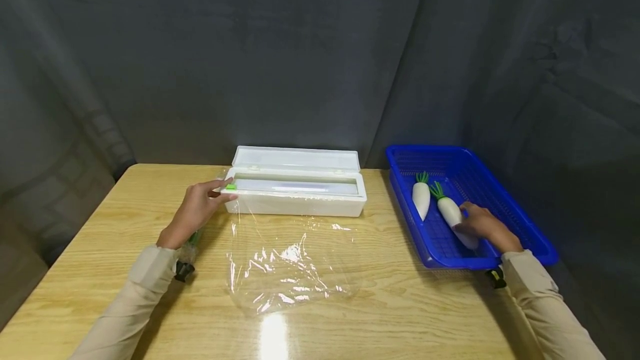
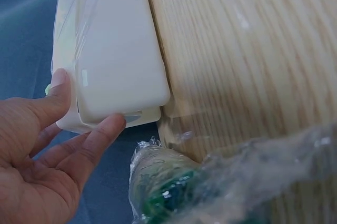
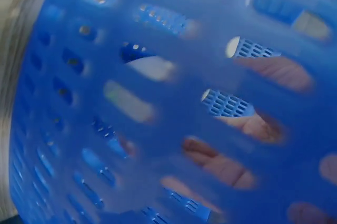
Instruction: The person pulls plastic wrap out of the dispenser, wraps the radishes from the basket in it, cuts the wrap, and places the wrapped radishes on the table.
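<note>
My left hand [image 1: 196,211] holds the left end of a white cling film dispenser [image 1: 295,205], with thumb and fingers around its corner beside a green slider [image 1: 230,186]. The dispenser's lid [image 1: 297,157] stands raised. A clear sheet of cling film [image 1: 292,265] hangs from its front and spreads over the table. On the right, my right hand [image 1: 484,226] is inside a blue basket [image 1: 425,254], gripping the lower part of a white radish [image 1: 450,213] with green tops. Another white radish [image 1: 421,200] lies left of it. The right wrist view shows the hand only through the basket's holes.
A film-wrapped bundle with green in it [image 2: 168,187] lies by my left wrist, mostly hidden by the forearm in the head view. The wooden table [image 1: 400,315] ends at a dark curtain [image 1: 300,60] behind the dispenser.
</note>
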### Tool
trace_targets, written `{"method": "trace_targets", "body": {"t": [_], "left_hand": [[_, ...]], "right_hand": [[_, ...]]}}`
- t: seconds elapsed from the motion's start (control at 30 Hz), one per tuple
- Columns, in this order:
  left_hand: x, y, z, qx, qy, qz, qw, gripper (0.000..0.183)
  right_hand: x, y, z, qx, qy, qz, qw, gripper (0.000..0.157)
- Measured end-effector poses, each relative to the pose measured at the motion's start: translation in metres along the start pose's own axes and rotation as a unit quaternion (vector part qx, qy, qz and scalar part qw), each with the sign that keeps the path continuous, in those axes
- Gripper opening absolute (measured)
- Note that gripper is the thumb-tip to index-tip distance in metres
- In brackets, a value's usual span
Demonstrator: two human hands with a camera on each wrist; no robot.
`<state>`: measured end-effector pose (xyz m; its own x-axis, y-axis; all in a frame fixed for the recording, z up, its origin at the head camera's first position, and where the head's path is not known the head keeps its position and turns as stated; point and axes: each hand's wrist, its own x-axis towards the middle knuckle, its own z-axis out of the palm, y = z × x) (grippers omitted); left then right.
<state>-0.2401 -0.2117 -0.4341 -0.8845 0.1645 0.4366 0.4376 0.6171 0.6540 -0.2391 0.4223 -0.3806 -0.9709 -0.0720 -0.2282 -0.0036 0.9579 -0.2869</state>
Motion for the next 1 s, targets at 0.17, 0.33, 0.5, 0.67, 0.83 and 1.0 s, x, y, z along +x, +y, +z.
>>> {"method": "trace_targets", "body": {"t": [0.17,0.33,0.5,0.67,0.83,1.0], "left_hand": [[0.000,0.000,0.000,-0.001,0.009,0.006,0.9999,0.040],[-0.001,0.001,0.001,0.000,0.005,0.004,1.0000,0.040],[0.000,0.003,0.001,-0.004,-0.002,0.001,1.0000,0.041],[-0.001,0.003,0.001,-0.001,0.002,0.002,1.0000,0.040],[-0.001,0.003,0.001,0.000,0.000,0.002,1.0000,0.040],[-0.002,0.003,0.000,-0.002,0.000,0.003,1.0000,0.040]], "right_hand": [[0.003,-0.003,0.000,0.008,0.005,0.001,1.000,0.063],[0.001,-0.002,0.000,0.008,0.020,-0.007,1.000,0.053],[-0.007,0.000,-0.002,0.016,0.026,0.009,0.999,0.055],[-0.012,0.002,-0.003,0.016,0.048,0.009,0.999,0.052],[-0.019,-0.001,-0.005,0.000,0.102,0.017,0.995,0.044],[-0.025,-0.014,0.000,-0.017,0.206,-0.014,0.978,0.052]]}}
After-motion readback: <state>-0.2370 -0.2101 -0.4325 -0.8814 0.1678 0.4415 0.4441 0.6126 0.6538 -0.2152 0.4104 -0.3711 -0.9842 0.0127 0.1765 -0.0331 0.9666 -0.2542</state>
